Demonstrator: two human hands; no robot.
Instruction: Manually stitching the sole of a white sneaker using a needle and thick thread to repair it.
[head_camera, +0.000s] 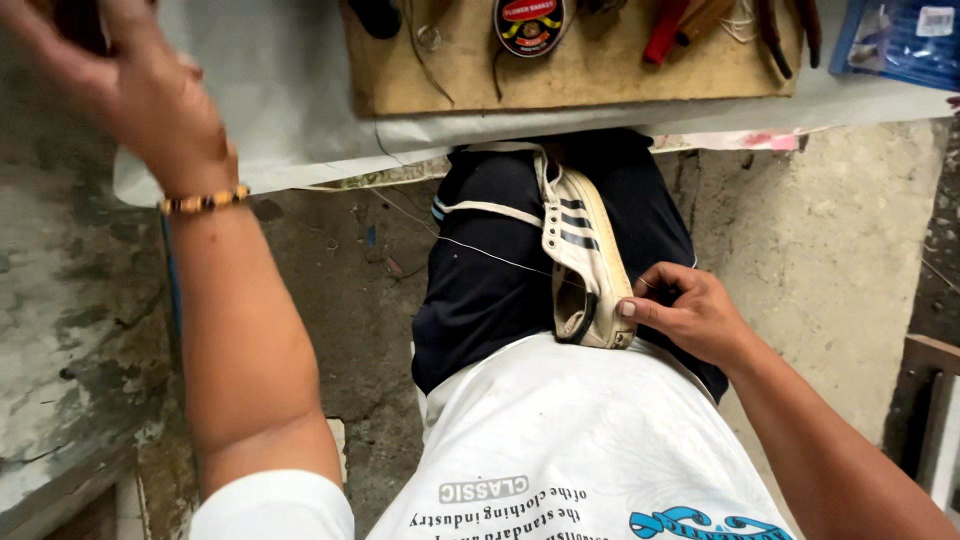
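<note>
dark trousers (490, 290) across the lap, just below the counter (300, 130) front edge. white sneaker (585, 265) with dark stripes lying on the right thigh, heel toward the body. left hand (135, 85) raised near the counter's left corner, blurred, grip impossible to tell. right hand (690, 310) pinching the sneaker's heel, fingers curled. thin thread (470, 248) crossing the trousers toward the sneaker.

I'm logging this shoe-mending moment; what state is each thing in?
Shoe: on its side across the lap, heel opening toward the person.
Thread: taut, running from the shoe toward the upper left.
Right hand: pinching at the shoe's heel.
Left hand: raised high, blurred; grip unclear.
Board: flat, tools lying on it.
</note>
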